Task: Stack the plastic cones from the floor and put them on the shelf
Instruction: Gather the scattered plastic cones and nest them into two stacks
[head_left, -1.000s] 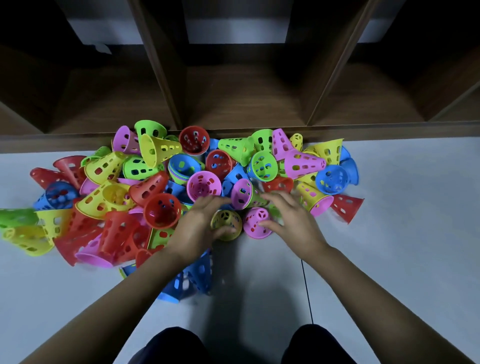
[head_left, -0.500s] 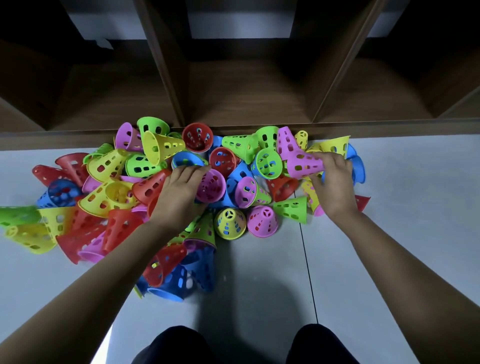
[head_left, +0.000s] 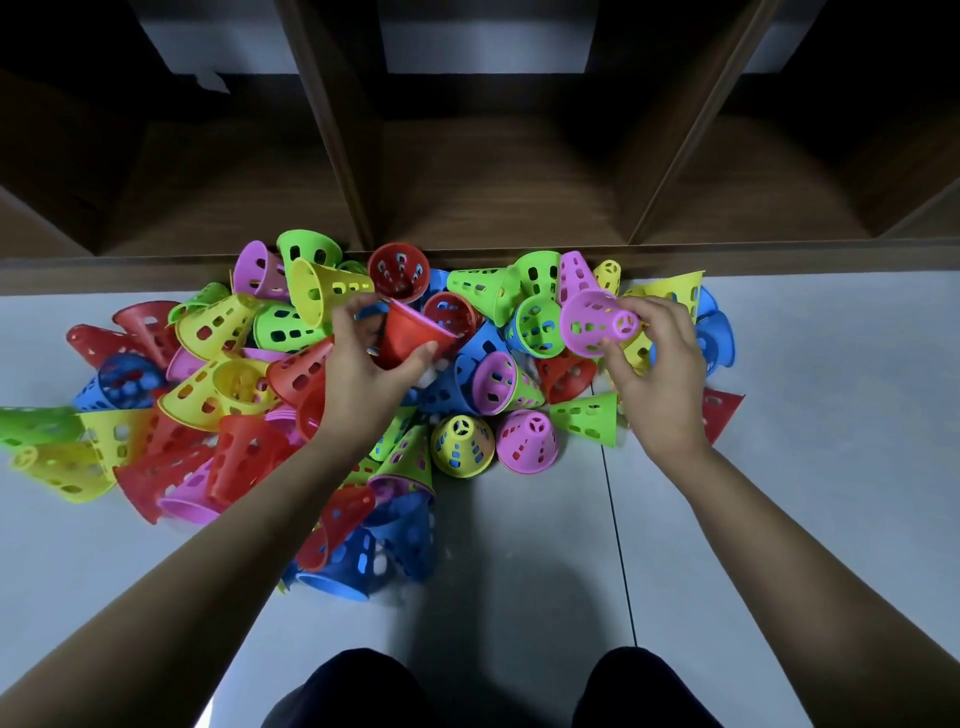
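Left hand (head_left: 358, 374) curled round a red cone (head_left: 408, 338), thumb on the near side and fingers over the far side, the cone tilted with its wide mouth up and to the right, held just above the heap. Right hand (head_left: 665, 379) pinches a pink cone (head_left: 595, 322) by its narrow end, wide mouth turned left; thumb below, fingers on top. Both cones are clear of the floor (head_left: 779, 467) and apart from each other. The pile of cones (head_left: 488, 384) in red, yellow, green, blue and pink lies jumbled on the grey floor against the front edge of the wooden shelf (head_left: 498, 197), most of them tipped on their sides. A yellow cone (head_left: 461, 446) and another pink cone (head_left: 527, 441) stand upright side by side at the near edge, narrow ends up. A green cone (head_left: 587, 418) lies on its side just right of them. Dark-clad knees (head_left: 353, 691) at the bottom of the frame.
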